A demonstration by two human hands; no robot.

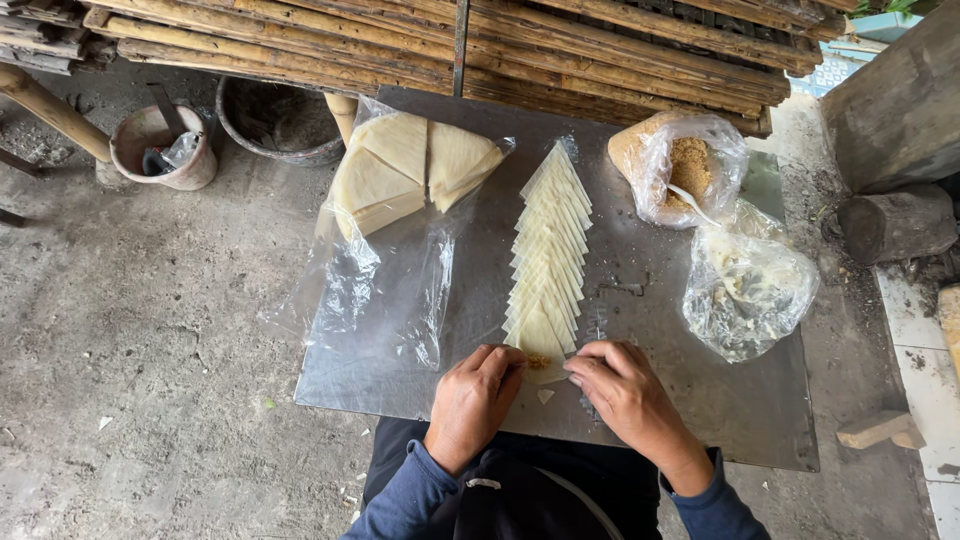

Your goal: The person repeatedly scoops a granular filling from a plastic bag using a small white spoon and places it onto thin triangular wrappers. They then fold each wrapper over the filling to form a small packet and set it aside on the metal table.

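A row of several overlapping pale triangular wrappers (548, 250) runs down the middle of a metal sheet (400, 380). The nearest wrapper (540, 345) has a small heap of brown filling on it. My left hand (475, 400) and my right hand (625, 390) both pinch this wrapper's near edge from either side, fingertips almost meeting. A tiny scrap of wrapper (545, 396) lies just below them.
A stack of uncut wrappers (405, 170) rests on a clear plastic bag at the sheet's back left. At the back right stands a bag of brown crumbly filling (685, 165) with a spoon; a second clear bag (745, 290) lies beside it. Buckets (165, 145) and bamboo poles (600, 50) lie beyond.
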